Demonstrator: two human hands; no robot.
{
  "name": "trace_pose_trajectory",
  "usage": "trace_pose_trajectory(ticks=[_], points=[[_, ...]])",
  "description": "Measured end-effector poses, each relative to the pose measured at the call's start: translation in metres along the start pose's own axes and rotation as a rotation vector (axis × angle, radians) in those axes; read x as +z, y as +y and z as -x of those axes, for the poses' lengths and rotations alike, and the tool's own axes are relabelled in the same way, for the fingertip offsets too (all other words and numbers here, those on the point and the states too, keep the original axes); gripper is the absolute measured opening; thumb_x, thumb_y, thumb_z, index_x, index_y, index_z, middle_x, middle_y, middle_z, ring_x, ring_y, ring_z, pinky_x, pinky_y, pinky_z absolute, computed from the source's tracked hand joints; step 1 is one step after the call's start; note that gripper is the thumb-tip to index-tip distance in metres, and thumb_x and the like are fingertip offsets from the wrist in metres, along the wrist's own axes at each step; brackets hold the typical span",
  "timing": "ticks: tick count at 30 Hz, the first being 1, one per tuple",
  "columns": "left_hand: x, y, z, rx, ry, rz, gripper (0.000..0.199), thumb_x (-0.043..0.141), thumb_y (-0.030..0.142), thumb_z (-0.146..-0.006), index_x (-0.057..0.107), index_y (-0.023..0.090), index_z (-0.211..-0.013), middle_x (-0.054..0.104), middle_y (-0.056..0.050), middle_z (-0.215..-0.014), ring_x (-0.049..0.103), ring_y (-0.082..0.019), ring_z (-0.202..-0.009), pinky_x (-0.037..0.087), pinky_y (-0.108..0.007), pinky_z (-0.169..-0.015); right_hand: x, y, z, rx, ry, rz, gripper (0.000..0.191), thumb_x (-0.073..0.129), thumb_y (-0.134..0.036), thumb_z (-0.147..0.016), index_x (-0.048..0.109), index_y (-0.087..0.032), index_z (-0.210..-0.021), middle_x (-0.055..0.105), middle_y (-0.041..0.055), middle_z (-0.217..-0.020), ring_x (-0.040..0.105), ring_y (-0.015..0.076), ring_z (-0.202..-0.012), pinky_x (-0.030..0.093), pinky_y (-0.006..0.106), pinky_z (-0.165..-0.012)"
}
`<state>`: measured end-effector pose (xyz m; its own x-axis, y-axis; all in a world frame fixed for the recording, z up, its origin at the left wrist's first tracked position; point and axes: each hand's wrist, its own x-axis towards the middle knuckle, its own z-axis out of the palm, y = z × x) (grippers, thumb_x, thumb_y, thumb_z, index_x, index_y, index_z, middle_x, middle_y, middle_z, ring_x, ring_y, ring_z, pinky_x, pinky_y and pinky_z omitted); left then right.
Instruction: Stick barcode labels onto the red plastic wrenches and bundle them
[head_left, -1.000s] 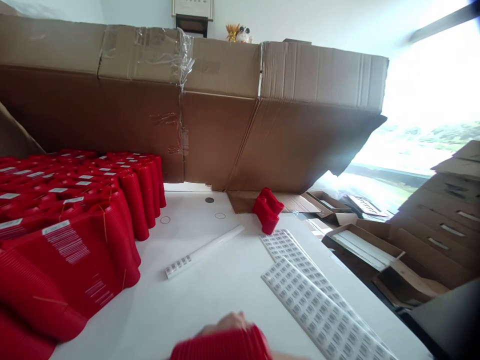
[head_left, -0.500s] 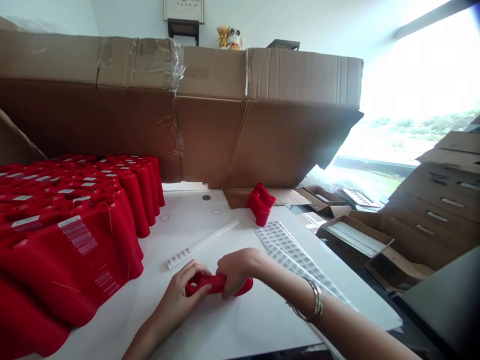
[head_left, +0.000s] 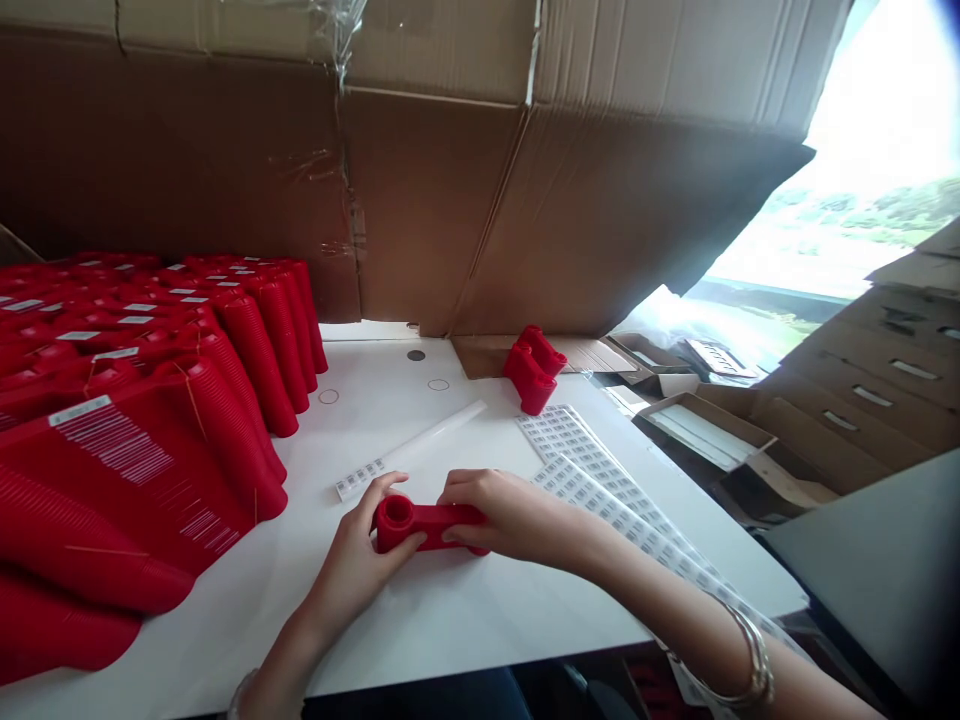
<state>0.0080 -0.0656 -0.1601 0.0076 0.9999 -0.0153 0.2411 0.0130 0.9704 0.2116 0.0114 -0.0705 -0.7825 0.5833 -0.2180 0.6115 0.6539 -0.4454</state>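
At right, an open brown cardboard box (head_left: 694,462) contains flat white pieces (head_left: 701,435). Lower centre, half-curled, the left hand (head_left: 352,560) and right hand (head_left: 502,512) grip a red tube-ended plastic piece (head_left: 433,525) over the white tabletop (head_left: 420,635); bright window (head_left: 885,120), upper right.

From where I stand, the right hand (head_left: 495,510) covers most of its end of the red piece (head_left: 431,522), so I can't make out that end's shape. Some fingers of the left hand (head_left: 360,550) disappear behind the other end. Right of the grip, the forearm hides part of the label sheets (head_left: 630,515), whose print is too small to read. Left of it, the red stack (head_left: 172,420) runs out of view. Beyond it, the cardboard (head_left: 420,200) is cut off at the top; nearer than it, dark shapes (head_left: 450,695) are too dim to identify.
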Motion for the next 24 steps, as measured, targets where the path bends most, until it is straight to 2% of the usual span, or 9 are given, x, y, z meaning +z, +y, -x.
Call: trace_pose_trajectory(ticks=[4, 9, 15, 19, 24], points=[[0.002, -0.002, 0.001, -0.034, -0.021, 0.04, 0.055, 0.071, 0.029, -0.082, 0.047, 0.026, -0.132, 0.068, -0.002, -0.101, 0.066, -0.022, -0.092, 0.053, -0.038, -0.088, -0.001, 0.002, 0.003, 0.006, 0.012, -0.04, 0.008, 0.066, -0.022, -0.092, 0.072, -0.017, -0.089, 0.067, 0.0031, -0.094, 0.061, 0.0135, -0.074, 0.043, 0.024, -0.064], [0.004, -0.003, 0.0, -0.045, -0.011, 0.062, 0.058, 0.07, 0.032, -0.082, 0.044, 0.026, -0.134, 0.067, -0.001, -0.097, 0.066, -0.022, -0.089, 0.053, -0.039, -0.085, 0.001, 0.002, 0.005, 0.017, 0.028, -0.043, 0.008, 0.067, -0.021, -0.091, 0.073, -0.016, -0.09, 0.067, 0.0035, -0.095, 0.06, 0.0134, -0.074, 0.044, 0.024, -0.065], [0.001, -0.004, 0.001, -0.025, -0.033, 0.051, 0.056, 0.071, 0.035, -0.082, 0.046, 0.026, -0.132, 0.068, -0.002, -0.1, 0.066, -0.024, -0.094, 0.052, -0.038, -0.085, 0.007, -0.003, 0.002, 0.009, 0.035, -0.038, 0.012, 0.066, -0.025, -0.092, 0.073, -0.015, -0.089, 0.067, 0.0054, -0.095, 0.059, 0.0146, -0.074, 0.043, 0.026, -0.066], [0.003, -0.004, 0.001, -0.011, -0.038, 0.054, 0.058, 0.071, 0.034, -0.083, 0.044, 0.025, -0.134, 0.067, -0.001, -0.096, 0.066, -0.023, -0.09, 0.051, -0.04, -0.087, -0.001, -0.002, 0.001, 0.008, 0.017, -0.066, 0.009, 0.068, -0.022, -0.089, 0.074, -0.015, -0.087, 0.068, 0.0044, -0.094, 0.059, 0.0133, -0.07, 0.043, 0.025, -0.062], [0.005, -0.006, 0.001, -0.001, -0.026, 0.075, 0.067, 0.07, 0.034, -0.084, 0.034, 0.026, -0.141, 0.066, 0.0, -0.093, 0.065, -0.022, -0.083, 0.051, -0.038, -0.081, -0.009, 0.004, -0.001, 0.01, -0.003, -0.099, 0.012, 0.072, -0.023, -0.085, 0.078, -0.017, -0.093, 0.071, 0.0039, -0.095, 0.061, 0.0153, -0.076, 0.045, 0.024, -0.064]])
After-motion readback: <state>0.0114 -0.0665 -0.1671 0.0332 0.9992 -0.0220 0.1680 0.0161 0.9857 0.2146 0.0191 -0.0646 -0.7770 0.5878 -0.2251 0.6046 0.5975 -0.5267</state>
